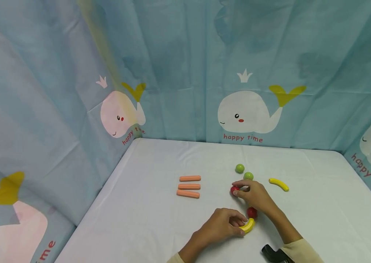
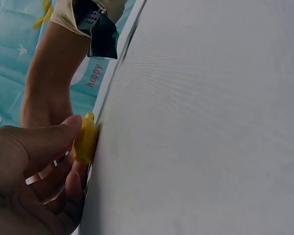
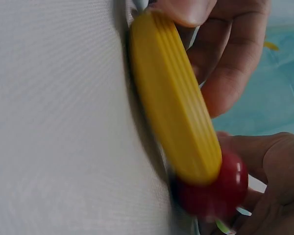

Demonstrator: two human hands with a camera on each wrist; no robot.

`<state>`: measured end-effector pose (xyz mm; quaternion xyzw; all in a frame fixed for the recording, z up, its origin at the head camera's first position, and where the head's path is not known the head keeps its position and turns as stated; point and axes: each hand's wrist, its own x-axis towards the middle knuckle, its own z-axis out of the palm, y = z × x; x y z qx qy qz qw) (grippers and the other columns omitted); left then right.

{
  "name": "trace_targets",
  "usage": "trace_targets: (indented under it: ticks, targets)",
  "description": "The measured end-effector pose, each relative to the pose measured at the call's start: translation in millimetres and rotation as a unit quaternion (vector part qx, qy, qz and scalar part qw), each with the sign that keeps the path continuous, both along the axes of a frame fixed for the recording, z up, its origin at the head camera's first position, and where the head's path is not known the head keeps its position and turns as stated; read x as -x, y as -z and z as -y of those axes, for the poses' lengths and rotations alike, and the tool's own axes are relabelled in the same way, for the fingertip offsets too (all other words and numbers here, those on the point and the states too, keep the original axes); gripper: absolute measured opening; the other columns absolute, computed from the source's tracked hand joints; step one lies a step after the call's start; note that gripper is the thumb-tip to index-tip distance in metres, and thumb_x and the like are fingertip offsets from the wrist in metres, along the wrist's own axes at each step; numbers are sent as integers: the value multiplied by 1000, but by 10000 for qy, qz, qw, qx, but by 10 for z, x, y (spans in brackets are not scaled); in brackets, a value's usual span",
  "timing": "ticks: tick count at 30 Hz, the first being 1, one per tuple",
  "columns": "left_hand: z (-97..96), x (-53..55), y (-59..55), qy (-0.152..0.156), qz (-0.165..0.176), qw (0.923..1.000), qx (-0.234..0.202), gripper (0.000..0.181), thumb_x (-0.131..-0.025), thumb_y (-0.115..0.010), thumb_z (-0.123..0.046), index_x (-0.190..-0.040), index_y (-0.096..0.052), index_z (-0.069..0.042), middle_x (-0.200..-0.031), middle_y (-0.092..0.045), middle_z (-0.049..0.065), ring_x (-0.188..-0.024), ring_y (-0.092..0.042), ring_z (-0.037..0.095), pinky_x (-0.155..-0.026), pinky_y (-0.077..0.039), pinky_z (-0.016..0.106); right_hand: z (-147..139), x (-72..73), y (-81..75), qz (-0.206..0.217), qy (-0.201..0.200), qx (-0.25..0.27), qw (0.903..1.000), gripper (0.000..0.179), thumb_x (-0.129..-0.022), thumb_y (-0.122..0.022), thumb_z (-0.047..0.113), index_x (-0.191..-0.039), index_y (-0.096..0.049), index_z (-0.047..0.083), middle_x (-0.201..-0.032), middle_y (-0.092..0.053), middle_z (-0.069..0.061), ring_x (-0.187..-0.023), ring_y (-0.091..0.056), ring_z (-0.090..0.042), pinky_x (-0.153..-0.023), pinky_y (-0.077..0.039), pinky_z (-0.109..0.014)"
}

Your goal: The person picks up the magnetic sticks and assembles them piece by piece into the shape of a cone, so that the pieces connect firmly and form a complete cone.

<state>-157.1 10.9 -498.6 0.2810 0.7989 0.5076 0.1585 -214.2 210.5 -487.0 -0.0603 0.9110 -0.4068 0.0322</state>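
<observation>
My left hand (image 1: 222,225) pinches one end of a curved yellow toy banana (image 1: 248,226) at the table's near middle. In the left wrist view, thumb and fingers hold the banana (image 2: 85,142) against the white surface. Just beyond its far end lies a glossy red ball (image 1: 252,212), partly under my right forearm. My right hand (image 1: 254,194) grips a second red ball (image 1: 234,190) between thumb and fingers, farther up the table. Two green balls (image 1: 239,168) lie close beyond that hand. The right wrist view shows the ridged banana (image 3: 176,98) overlapping a red ball (image 3: 215,193).
Three orange sticks (image 1: 189,186) lie side by side on the left of the white table (image 1: 146,219). Another yellow banana (image 1: 279,184) lies right of my right hand. A black device (image 1: 275,253) sits by the right sleeve. Blue whale-print curtains (image 1: 179,73) surround the table.
</observation>
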Motion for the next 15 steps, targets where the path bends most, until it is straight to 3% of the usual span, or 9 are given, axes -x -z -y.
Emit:
trace_targets:
  ticks: [7, 15]
  targets:
    - [77, 51, -29, -89, 7, 9998, 200, 22, -84, -89, -5, -105, -83, -10, -87, -75, -15, -77, -62, -9, -74, -53, 13, -36, -44, -16, 187, 211, -8, 9996, 27, -94, -81, 24, -120, -79, 16, -115, -76, -4, -93, -68, -19, -76, -58, -33]
    - [310, 219, -39, -485, -170, 9978, 414, 13, -89, -85, -8, -100, -86, -14, -93, -77, -11, -88, -64, -4, -81, -53, 19, -183, -113, -24, 191, 303, -147, 9992, 33, -94, -82, 29, -122, -76, 13, -117, -74, -7, -94, -65, -21, -73, -56, -30]
